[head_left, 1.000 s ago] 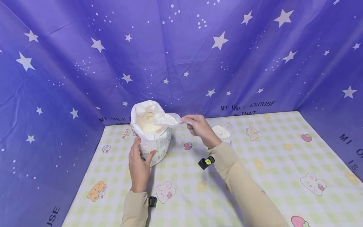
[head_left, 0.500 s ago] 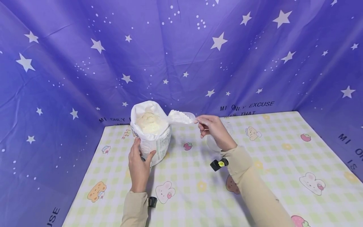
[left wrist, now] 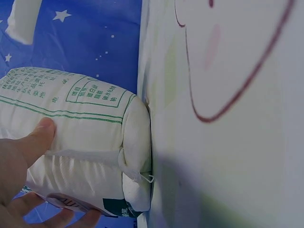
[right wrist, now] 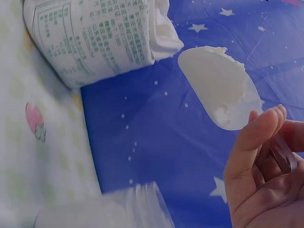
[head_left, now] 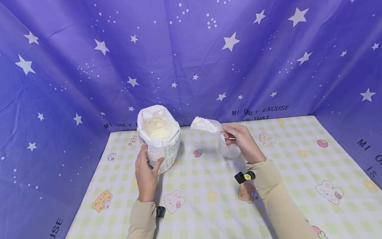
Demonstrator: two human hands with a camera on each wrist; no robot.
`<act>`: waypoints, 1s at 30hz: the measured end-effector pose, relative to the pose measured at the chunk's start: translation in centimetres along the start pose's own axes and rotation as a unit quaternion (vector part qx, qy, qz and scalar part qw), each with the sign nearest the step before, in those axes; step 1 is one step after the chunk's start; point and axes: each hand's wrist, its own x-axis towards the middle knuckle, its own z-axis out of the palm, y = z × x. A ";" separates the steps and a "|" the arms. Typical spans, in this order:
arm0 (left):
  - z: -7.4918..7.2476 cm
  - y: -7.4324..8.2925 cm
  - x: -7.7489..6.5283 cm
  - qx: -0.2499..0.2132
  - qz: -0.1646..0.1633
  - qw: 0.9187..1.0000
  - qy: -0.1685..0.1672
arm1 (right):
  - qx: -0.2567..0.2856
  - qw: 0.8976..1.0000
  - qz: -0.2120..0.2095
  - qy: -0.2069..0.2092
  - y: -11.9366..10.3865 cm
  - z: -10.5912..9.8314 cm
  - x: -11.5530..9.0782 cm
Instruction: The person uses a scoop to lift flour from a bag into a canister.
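Note:
My left hand (head_left: pixel 147 172) grips the lower side of a white flour bag (head_left: pixel 171 151), thumb and fingers on either side. The bag stands upright with its top open, and pale powder (head_left: pixel 158 129) fills it almost to the rim. In the left wrist view green print covers the bag (left wrist: pixel 90 107). My right hand (head_left: pixel 243 141) pinches the handle of a clear plastic scoop (head_left: pixel 206 124), heaped with white flour, held in the air right of the bag. Below that hand stands a clear plastic jar (head_left: pixel 228 151) with white powder inside, its top partly hidden by the fingers.
A checked tablecloth (head_left: pixel 194 186) printed with cartoon animals covers the table. Blue star-patterned curtain (head_left: pixel 179 59) rises close behind and at both sides. The jar (right wrist: pixel 95 211) shows at the bottom of the right wrist view.
My right hand has lifted the loaded scoop out of the bag's mouth and carried it right, towards the jar. My left hand keeps its grip on the bag.

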 end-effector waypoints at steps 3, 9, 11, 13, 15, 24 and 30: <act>0.0 -0.1 0.1 0.001 0.000 1.000 0.000 | 0.002 1.000 0.003 0.009 0.2 -0.9 -0.4; 0.0 -0.2 0.1 0.000 -0.002 1.000 -0.001 | -0.002 1.000 0.003 0.017 0.3 -2.3 -1.1; 0.0 -0.1 0.1 -0.001 -0.002 1.000 -0.002 | -0.005 1.000 0.005 0.020 0.3 -2.7 -1.3; 0.0 -0.1 0.0 -0.001 -0.003 1.000 -0.002 | -0.010 1.000 0.007 0.024 0.3 -3.2 -1.4; 0.0 -0.1 0.0 -0.003 -0.003 1.000 -0.002 | -0.017 0.999 0.005 0.028 0.4 -3.6 -1.6; 0.0 -0.1 0.1 -0.003 -0.010 1.000 -0.007 | -0.004 0.999 -0.019 0.030 0.5 -5.4 -2.4; 0.0 -0.2 0.1 -0.001 -0.015 1.000 -0.011 | -0.017 0.999 -0.026 0.039 0.6 -6.5 -3.0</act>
